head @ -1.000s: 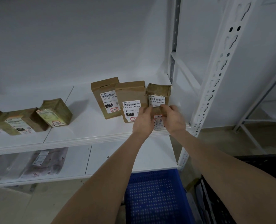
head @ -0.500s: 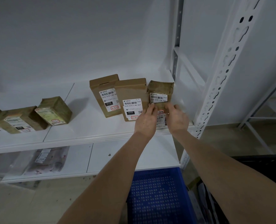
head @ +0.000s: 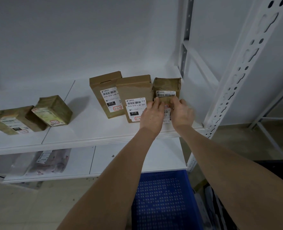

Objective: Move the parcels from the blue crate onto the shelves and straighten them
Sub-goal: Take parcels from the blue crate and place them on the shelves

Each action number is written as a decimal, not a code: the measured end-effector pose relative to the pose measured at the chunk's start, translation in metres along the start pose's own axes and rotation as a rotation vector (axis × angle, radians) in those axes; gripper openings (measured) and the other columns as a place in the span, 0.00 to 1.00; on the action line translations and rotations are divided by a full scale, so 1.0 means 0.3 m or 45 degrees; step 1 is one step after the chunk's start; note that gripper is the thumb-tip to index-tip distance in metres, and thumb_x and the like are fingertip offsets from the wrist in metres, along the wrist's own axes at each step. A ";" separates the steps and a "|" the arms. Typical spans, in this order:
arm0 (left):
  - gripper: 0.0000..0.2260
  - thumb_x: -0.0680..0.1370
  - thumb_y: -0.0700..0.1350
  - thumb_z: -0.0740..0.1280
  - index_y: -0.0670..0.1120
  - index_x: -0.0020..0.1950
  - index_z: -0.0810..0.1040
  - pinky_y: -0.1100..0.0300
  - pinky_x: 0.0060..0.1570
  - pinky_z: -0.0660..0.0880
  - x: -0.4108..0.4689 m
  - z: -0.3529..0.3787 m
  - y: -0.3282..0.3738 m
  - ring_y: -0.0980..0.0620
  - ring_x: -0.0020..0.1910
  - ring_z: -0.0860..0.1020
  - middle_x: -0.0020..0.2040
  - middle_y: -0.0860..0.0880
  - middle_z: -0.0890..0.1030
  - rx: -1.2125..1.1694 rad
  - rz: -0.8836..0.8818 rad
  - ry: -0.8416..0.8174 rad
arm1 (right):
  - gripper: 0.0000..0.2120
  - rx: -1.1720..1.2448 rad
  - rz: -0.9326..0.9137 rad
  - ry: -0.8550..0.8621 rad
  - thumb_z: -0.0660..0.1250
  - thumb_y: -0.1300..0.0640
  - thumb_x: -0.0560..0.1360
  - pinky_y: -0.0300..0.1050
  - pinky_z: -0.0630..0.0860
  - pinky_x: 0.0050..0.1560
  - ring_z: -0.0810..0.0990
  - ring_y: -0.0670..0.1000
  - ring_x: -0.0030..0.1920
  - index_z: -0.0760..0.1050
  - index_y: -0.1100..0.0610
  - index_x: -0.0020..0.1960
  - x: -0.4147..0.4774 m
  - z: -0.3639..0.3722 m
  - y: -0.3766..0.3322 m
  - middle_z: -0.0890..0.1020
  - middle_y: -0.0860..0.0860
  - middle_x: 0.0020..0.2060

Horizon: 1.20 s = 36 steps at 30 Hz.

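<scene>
Parcel point(head: 166, 85) held upright btwn L hand point(head: 151, 117), R hand point(head: 181, 114).

Upper shelf point(head: 87, 130) bears brown parcels point(head: 134, 90), perhaps six.

the shelf point(head: 87, 130) is plain white. at mid-frame a tan parcel point(head: 104, 83) and a second tan parcel point(head: 134, 88) carry white labels with black barcodes and red-outlined stickers. the taped box point(head: 166, 84) to their right is olive-brown and glossy. the small parcel point(head: 167, 114) shows white label. the crate point(head: 162, 196) at the bottom is bright blue, with rows of pale dots.
</scene>
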<state>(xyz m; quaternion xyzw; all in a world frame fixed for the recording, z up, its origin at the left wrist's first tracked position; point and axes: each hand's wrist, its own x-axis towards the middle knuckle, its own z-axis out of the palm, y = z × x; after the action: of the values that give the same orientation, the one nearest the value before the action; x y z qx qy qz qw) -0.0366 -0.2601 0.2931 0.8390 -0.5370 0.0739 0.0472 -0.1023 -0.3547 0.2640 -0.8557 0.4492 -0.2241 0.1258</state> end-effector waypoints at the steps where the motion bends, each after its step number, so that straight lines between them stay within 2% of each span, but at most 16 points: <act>1: 0.30 0.74 0.34 0.64 0.43 0.74 0.59 0.55 0.60 0.72 0.005 -0.002 -0.004 0.44 0.69 0.60 0.76 0.44 0.55 -0.002 0.001 -0.006 | 0.13 0.008 -0.001 0.002 0.58 0.62 0.79 0.48 0.67 0.39 0.79 0.62 0.43 0.71 0.53 0.61 0.005 0.003 -0.006 0.76 0.57 0.49; 10: 0.33 0.73 0.32 0.64 0.44 0.75 0.56 0.54 0.68 0.66 -0.011 -0.034 -0.039 0.45 0.73 0.56 0.76 0.44 0.54 -0.077 0.040 -0.036 | 0.21 0.071 0.001 -0.062 0.58 0.64 0.78 0.53 0.73 0.40 0.78 0.63 0.45 0.64 0.49 0.67 -0.041 -0.025 -0.013 0.71 0.58 0.54; 15: 0.28 0.73 0.32 0.62 0.44 0.72 0.62 0.53 0.60 0.70 -0.103 -0.028 -0.053 0.46 0.67 0.64 0.71 0.46 0.62 -0.094 -0.056 0.018 | 0.24 0.012 -0.011 -0.025 0.63 0.64 0.75 0.50 0.72 0.42 0.72 0.59 0.53 0.64 0.48 0.68 -0.105 -0.056 -0.037 0.69 0.58 0.56; 20: 0.27 0.74 0.35 0.64 0.43 0.73 0.61 0.53 0.64 0.68 -0.214 0.013 -0.099 0.45 0.70 0.62 0.73 0.43 0.61 0.011 -0.178 -0.123 | 0.25 -0.094 -0.131 -0.053 0.63 0.62 0.75 0.49 0.72 0.53 0.70 0.59 0.59 0.64 0.52 0.70 -0.208 -0.034 -0.080 0.69 0.59 0.61; 26: 0.28 0.75 0.36 0.65 0.43 0.73 0.60 0.55 0.64 0.67 -0.359 0.064 -0.189 0.46 0.70 0.62 0.73 0.44 0.60 0.019 -0.271 -0.217 | 0.24 -0.088 -0.267 -0.126 0.65 0.63 0.74 0.48 0.72 0.51 0.71 0.56 0.57 0.66 0.52 0.68 -0.343 0.050 -0.160 0.70 0.56 0.60; 29: 0.28 0.75 0.38 0.64 0.44 0.74 0.59 0.55 0.65 0.67 -0.445 0.117 -0.264 0.46 0.71 0.61 0.74 0.44 0.59 -0.018 -0.357 -0.305 | 0.25 -0.060 -0.334 -0.221 0.66 0.64 0.73 0.48 0.71 0.53 0.70 0.57 0.58 0.67 0.52 0.69 -0.420 0.131 -0.196 0.70 0.56 0.61; 32: 0.27 0.76 0.37 0.62 0.44 0.74 0.59 0.54 0.62 0.69 -0.541 0.196 -0.342 0.46 0.70 0.62 0.73 0.45 0.60 -0.097 -0.458 -0.417 | 0.24 -0.026 -0.321 -0.347 0.65 0.63 0.74 0.48 0.69 0.54 0.69 0.56 0.60 0.68 0.52 0.69 -0.522 0.240 -0.213 0.70 0.55 0.62; 36: 0.28 0.76 0.38 0.64 0.44 0.74 0.58 0.54 0.62 0.69 -0.685 0.343 -0.428 0.46 0.72 0.60 0.74 0.45 0.58 -0.115 -0.477 -0.612 | 0.24 -0.024 -0.271 -0.499 0.62 0.64 0.74 0.48 0.68 0.56 0.68 0.55 0.62 0.68 0.52 0.69 -0.690 0.411 -0.217 0.69 0.54 0.63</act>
<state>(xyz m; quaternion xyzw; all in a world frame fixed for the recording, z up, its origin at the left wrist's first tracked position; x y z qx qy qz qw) 0.0029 -0.0389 0.1559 0.9139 -0.3714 -0.1607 -0.0311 -0.0973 -0.1452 0.1282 -0.9266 0.3253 -0.0615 0.1783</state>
